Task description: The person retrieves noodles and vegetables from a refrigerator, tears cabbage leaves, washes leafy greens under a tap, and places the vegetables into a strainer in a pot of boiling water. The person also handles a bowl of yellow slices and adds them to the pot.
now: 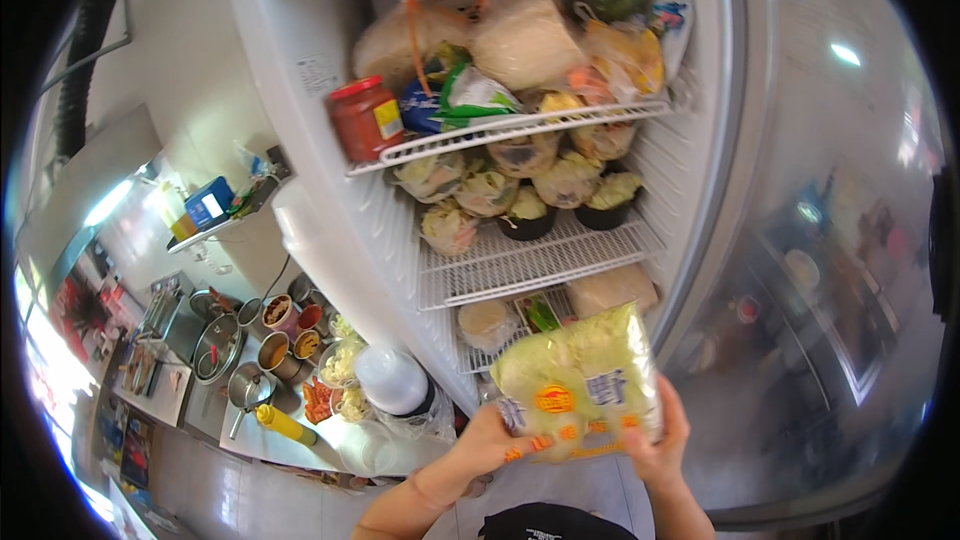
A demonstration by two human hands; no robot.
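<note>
Both hands hold a printed, clear plastic package of pale green food [577,371] in front of an upright refrigerator. My left hand [491,435] grips its lower left corner, and my right hand [660,427] grips the lower right, thumb on the front. Just beyond the package, the lowest wire shelf [469,364] holds a round wrapped item [486,324] and a wrapped beige block [615,291]. On the middle wire shelf [525,270] stand several bagged portions of vegetables, some in black bowls [527,226]. A red-lidded jar of red sauce [366,120] stands on the upper shelf [517,124] beside bagged foods.
At the left, a steel counter [262,431] carries metal pots, a yellow squeeze bottle [286,425], containers of food and stacked clear plastic tubs [390,379]. A tall stack of white containers [322,255] leans along the fridge's left side. A reflective steel door [810,255] is at the right.
</note>
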